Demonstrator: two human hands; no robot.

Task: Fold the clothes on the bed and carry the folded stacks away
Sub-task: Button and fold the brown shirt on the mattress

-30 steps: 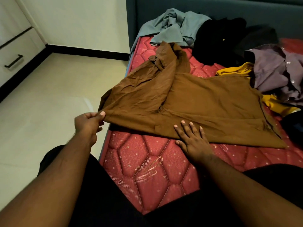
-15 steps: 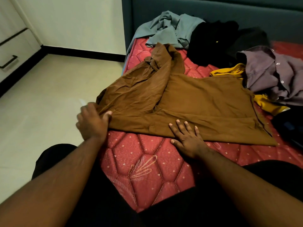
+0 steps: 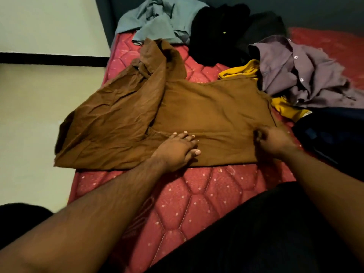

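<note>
Head view: one brown shirt (image 3: 206,107); left hand (image 3: 177,149) flat on it, right hand (image 3: 274,141) pinching hem.

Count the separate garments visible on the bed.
6, maybe more hidden: brown shirt spread in front, grey-blue shirt far left, black garment beside it, mauve button shirt right, yellow garment under it, dark navy garment near right.

— What lies nearest on the mattress (image 3: 197,196)?
— A spread shirt (image 3: 206,113), its left part hanging over the mattress edge. The left hand (image 3: 177,150) rests on it; the right hand (image 3: 275,142) is at its right edge.
— And behind?
— A heap of clothes (image 3: 295,75), behind and to the right.
</note>
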